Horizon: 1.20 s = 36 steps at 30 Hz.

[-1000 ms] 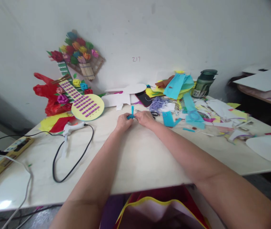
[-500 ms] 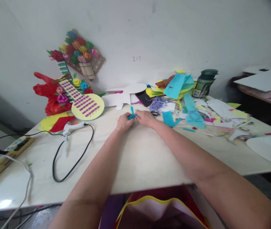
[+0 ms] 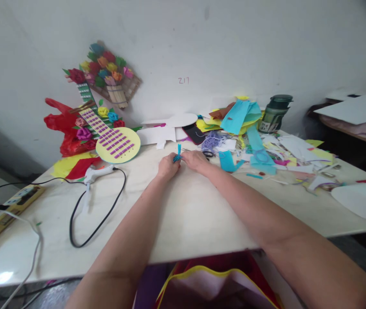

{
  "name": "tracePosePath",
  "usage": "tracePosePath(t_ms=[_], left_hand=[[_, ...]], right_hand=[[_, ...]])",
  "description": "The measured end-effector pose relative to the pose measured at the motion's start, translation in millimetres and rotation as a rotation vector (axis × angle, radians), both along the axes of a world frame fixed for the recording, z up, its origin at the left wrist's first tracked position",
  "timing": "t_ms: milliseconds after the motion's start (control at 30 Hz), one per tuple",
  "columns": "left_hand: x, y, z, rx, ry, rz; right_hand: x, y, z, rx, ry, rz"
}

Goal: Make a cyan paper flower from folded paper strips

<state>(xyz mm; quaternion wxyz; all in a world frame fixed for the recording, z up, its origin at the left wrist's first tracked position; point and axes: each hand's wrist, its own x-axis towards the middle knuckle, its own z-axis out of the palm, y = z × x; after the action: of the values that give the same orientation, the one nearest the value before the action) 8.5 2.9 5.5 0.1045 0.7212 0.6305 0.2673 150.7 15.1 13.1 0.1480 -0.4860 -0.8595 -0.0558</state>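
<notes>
My left hand (image 3: pixel 167 168) and my right hand (image 3: pixel 196 160) meet at the far middle of the pale table (image 3: pixel 183 214), fingers pinched together. Between them they grip a small blue paper piece (image 3: pixel 178 155) whose thin strips stick up above the fingers. Both forearms stretch out over the table from the near edge. Just beyond my right hand lie a tangle of purple thread (image 3: pixel 213 140) and a dark phone (image 3: pixel 195 133).
A paper guitar (image 3: pixel 113 141) with paper flowers (image 3: pixel 105 68) leans on the wall at back left, beside a red plastic bag (image 3: pixel 63 128). A glue gun (image 3: pixel 97 173) with black cord and a power strip (image 3: pixel 15 201) lie left. Coloured paper scraps (image 3: pixel 260 150) and a green jar (image 3: pixel 274 113) crowd the right.
Both hands stay pinched on the blue piece and shift only slightly; the view has drifted a little. Nothing else on the table has moved.
</notes>
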Motion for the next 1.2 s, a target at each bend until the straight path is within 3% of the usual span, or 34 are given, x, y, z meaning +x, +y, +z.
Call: tracePosePath(t_ms=[500, 800, 1033, 1200], left_hand=[[-18.9, 1.3, 0.4, -0.16, -0.141, -0.338], [-10.3, 0.4, 0.7, -0.128, -0.074, -0.198], [-9.4, -0.1, 1.5, -0.063, -0.048, -0.104], [-8.7, -2.2, 1.5, -0.035, -0.033, -0.114]], right_hand=[[17.6, 4.8, 7.7, -0.086, -0.004, 0.194], [13.9, 0.3, 9.2, -0.058, -0.062, 0.108], [8.4, -1.9, 8.7, -0.027, -0.112, 0.128], [8.6, 0.6, 7.6, -0.009, -0.12, 0.153]])
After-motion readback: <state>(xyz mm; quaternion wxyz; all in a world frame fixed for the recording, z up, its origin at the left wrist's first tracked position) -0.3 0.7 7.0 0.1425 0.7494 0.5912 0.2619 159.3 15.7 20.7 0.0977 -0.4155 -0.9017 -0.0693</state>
